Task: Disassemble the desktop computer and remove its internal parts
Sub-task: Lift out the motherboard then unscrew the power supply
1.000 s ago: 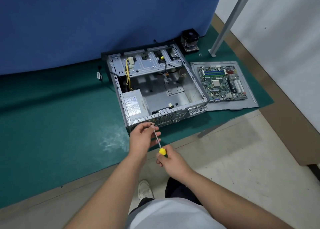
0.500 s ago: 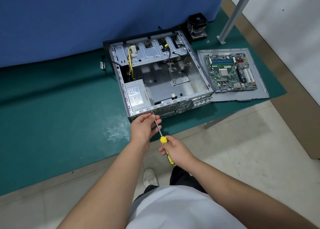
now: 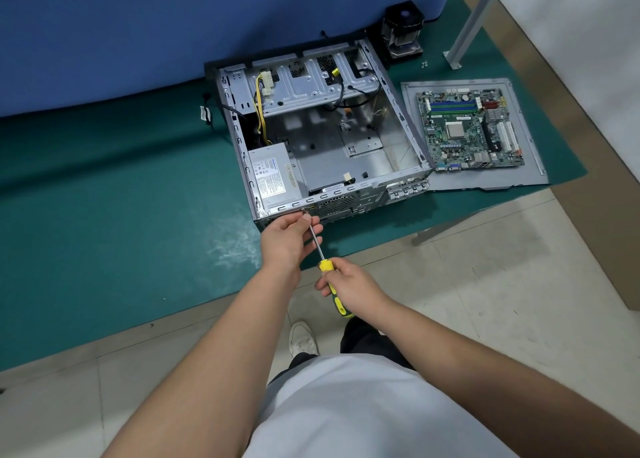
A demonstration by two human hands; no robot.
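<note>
Right hand [image 3: 349, 286] wrapped round the yellow-green handle of the screwdriver [image 3: 325, 265], left hand [image 3: 289, 237] pinching the steel shaft near the tip, fingers curled, thumb on top. Tip sits at a screw [image 3: 304, 211] on the near rear edge of the computer case [image 3: 313, 152], just below the power supply [image 3: 273, 177]. Case lies on its side, open face up, on the green mat [image 3: 104, 208]; power supply in the near-left corner, drive cage [image 3: 311, 83] across the far end, yellow and black cables [image 3: 260, 111] running down from it. Floor of the case bare metal where the board would mount. Motherboard [image 3: 467, 128] out already, resting on the grey side panel [image 3: 485, 177] just right of the case, panel touching the case's right corner. CPU cooler [image 3: 403, 27] stands on the mat at the far right, behind the case, against the blue partition [image 3: 207, 24]. A few loose screws [image 3: 424, 64] next to the cooler, near the foot of a grey metal post [image 3: 474, 21]. Person stands at the table edge, white shirt, one white shoe [image 3: 303, 339] visible on the tiled floor.
</note>
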